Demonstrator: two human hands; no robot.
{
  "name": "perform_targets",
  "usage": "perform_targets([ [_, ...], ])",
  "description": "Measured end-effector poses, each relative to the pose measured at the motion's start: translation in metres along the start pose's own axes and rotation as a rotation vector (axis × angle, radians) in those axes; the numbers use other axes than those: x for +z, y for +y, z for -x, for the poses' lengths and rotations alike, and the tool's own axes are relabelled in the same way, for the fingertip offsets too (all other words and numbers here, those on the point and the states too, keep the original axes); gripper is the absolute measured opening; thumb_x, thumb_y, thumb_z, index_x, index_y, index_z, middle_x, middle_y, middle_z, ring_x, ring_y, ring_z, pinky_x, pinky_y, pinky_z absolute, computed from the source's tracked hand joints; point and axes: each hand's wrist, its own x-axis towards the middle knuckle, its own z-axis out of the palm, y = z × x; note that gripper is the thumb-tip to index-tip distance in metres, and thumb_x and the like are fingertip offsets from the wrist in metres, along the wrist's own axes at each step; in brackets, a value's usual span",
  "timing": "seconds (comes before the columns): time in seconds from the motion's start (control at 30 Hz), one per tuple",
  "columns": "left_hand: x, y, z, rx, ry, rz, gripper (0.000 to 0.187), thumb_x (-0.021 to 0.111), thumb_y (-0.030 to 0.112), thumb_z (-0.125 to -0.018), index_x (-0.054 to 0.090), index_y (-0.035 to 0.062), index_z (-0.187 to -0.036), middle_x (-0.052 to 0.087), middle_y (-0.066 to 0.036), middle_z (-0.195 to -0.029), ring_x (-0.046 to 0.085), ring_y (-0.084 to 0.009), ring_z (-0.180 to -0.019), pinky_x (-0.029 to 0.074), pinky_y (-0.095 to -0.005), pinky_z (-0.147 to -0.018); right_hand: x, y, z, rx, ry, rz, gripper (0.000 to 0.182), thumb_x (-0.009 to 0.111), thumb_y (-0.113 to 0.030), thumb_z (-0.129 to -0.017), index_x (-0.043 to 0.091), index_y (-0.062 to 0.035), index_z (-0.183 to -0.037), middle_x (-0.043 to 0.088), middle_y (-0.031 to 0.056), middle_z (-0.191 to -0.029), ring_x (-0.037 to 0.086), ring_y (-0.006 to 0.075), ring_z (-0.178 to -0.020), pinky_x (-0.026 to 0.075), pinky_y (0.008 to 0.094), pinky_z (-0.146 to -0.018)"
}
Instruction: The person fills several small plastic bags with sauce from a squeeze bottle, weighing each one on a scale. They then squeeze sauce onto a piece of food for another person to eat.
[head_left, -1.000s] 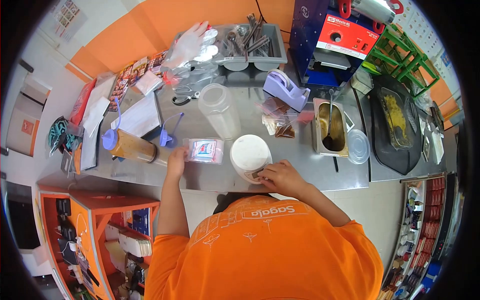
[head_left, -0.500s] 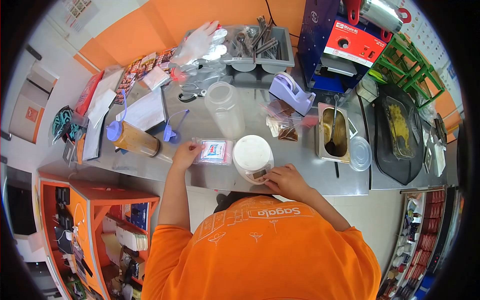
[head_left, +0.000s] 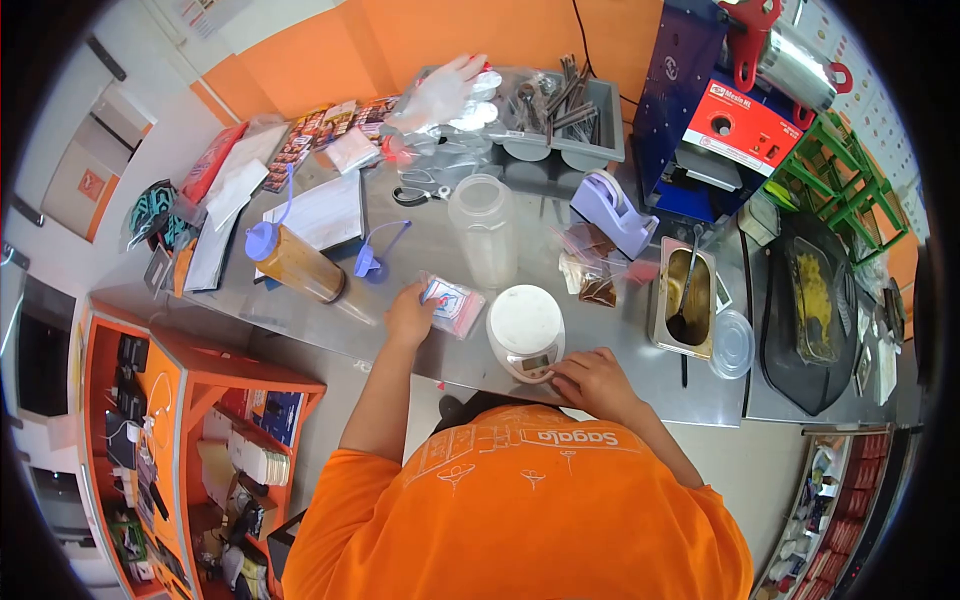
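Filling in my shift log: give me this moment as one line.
left hand: holding plastic packet | right hand: at scale | scale platform: bare | clear bottle: upright behind scale

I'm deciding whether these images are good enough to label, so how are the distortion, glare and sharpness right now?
Head view: strong fisheye bending, with black, curved corners; soft glare on the steel table; the scale is bright and pale, its display too small to read; larger lettering on the red panel is legible, its small print is not.
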Motion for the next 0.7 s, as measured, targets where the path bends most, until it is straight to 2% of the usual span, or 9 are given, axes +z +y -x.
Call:
perform_targets([
  [0.07, -0.004, -0.010, -0.005, -0.142, -0.157, 0.071, 0.030, 0.064, 0.027, -0.077, 0.062, 0.0054, -0.098, 0.062, -0.012, -0.100, 0.058, -0.0310, -0.095, 0.042, -0.0435, -0.080, 0.000, 0.002, 0.001, -0.006, -0.005, 0.008, 0.019, 0.063, -0.020, -0.080, 0.062, -0.0136, -0.098, 0.060, 0.0019, -0.087, 0.059, 0.0203, -0.081, 0.040, 0.0382, -0.080],
  [0.2, -0.007, -0.030, -0.010, -0.064, -0.152, 0.098, 0.029, 0.063, 0.026, -0.078, 0.062, 0.0008, -0.094, 0.063, -0.015, -0.096, 0.059, -0.0275, -0.091, 0.044, -0.0384, -0.076, 0.001, 0.002, 0.002, -0.017, -0.004, 0.007, 0.019, 0.062, -0.020, -0.080, 0.062, -0.0128, -0.098, 0.060, 0.0020, -0.086, 0.059, 0.0201, -0.081, 0.040, 0.0381, -0.080],
  [0.27, -0.026, -0.019, -0.008, -0.256, -0.331, 0.251, 0.030, 0.062, 0.025, -0.080, 0.062, -0.0035, -0.091, 0.064, -0.016, -0.089, 0.060, -0.0216, -0.084, 0.044, -0.0322, -0.072, 0.000, 0.002, 0.001, -0.023, -0.007, 0.006, 0.019, 0.063, -0.019, -0.080, 0.062, -0.0127, -0.097, 0.060, 0.0021, -0.086, 0.059, 0.0201, -0.081, 0.040, 0.0380, -0.080],
  [0.4, -0.034, -0.024, -0.007, -0.312, -0.296, 0.358, 0.031, 0.063, 0.023, -0.079, 0.063, -0.0049, -0.091, 0.065, -0.012, -0.083, 0.058, -0.0166, -0.075, 0.044, -0.0291, -0.067, -0.003, 0.001, -0.004, -0.039, 0.000, 0.001, 0.019, 0.064, -0.019, -0.079, 0.062, -0.0129, -0.097, 0.061, 0.0019, -0.087, 0.059, 0.0200, -0.081, 0.040, 0.0378, -0.080],
  [0.47, -0.032, -0.034, -0.009, -0.584, -0.228, 1.077, 0.026, 0.063, 0.018, -0.078, 0.064, -0.0041, -0.090, 0.064, -0.006, -0.079, 0.057, -0.0148, -0.067, 0.042, -0.0272, -0.061, -0.003, 0.002, -0.007, -0.042, 0.004, 0.000, 0.019, 0.064, -0.018, -0.078, 0.062, -0.0129, -0.096, 0.061, 0.0017, -0.087, 0.059, 0.0198, -0.081, 0.040, 0.0376, -0.080],
  [0.5, -0.037, -0.035, -0.010, -0.586, -0.225, 1.077, 0.026, 0.063, 0.018, -0.078, 0.064, -0.0041, -0.090, 0.064, -0.006, -0.079, 0.057, -0.0148, -0.067, 0.042, -0.0272, -0.061, -0.003, 0.002, -0.007, -0.044, 0.008, -0.001, 0.019, 0.065, -0.018, -0.078, 0.062, -0.0129, -0.096, 0.061, 0.0015, -0.087, 0.059, 0.0196, -0.081, 0.040, 0.0374, -0.080],
  [0.57, -0.046, -0.038, -0.009, -0.484, -0.363, 1.083, 0.028, 0.056, 0.007, -0.078, 0.061, -0.0030, -0.104, 0.059, -0.001, -0.073, 0.045, -0.0093, -0.056, 0.037, -0.0271, -0.053, -0.004, 0.000, -0.009, -0.039, -0.005, -0.009, 0.019, 0.065, -0.018, -0.077, 0.062, -0.0129, -0.095, 0.061, 0.0013, -0.087, 0.059, 0.0194, -0.082, 0.040, 0.0372, -0.080],
  [0.7, -0.045, -0.042, -0.006, -0.398, -0.364, 1.031, 0.025, 0.056, 0.003, -0.078, 0.060, -0.0048, -0.102, 0.058, -0.002, -0.073, 0.049, -0.0098, -0.058, 0.037, -0.0238, -0.053, 0.002, 0.000, -0.012, -0.052, 0.005, -0.015, 0.019, 0.065, -0.018, -0.077, 0.062, -0.0131, -0.095, 0.061, 0.0010, -0.086, 0.059, 0.0190, -0.082, 0.040, 0.0366, -0.080],
])
